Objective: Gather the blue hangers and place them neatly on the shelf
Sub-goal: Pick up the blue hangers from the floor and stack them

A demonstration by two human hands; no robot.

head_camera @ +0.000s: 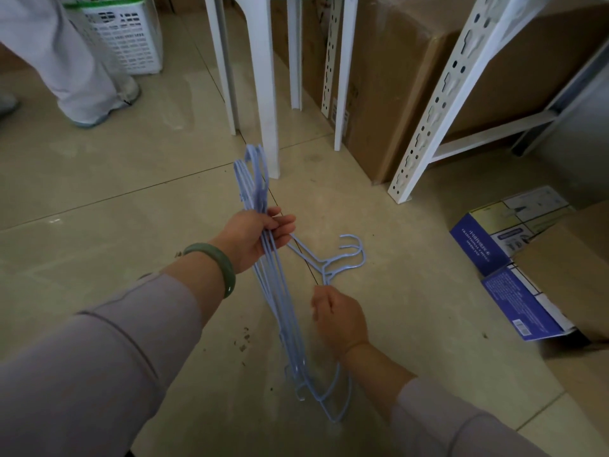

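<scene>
A bunch of several thin blue hangers (pixel 280 301) hangs edge-on in the middle of the head view, above the tiled floor. My left hand (pixel 255 237), with a green bangle on the wrist, is shut around the bunch's bars near their upper end. The hooks (pixel 354 250) stick out to the right. My right hand (pixel 339 316) is closed on the hangers just below the hooks' necks. The bunch's lower ends (pixel 324 395) reach down between my forearms. The white metal shelf (pixel 445 94) stands at the upper right.
White plastic stool legs (pixel 267 94) stand just beyond the hangers. Large cardboard boxes (pixel 395 77) fill the shelf's bottom. Blue cartons (pixel 514 232) and a brown box (pixel 566 275) lie on the floor at right. Another person's legs (pixel 75 70) and a white basket (pixel 128 31) are at upper left.
</scene>
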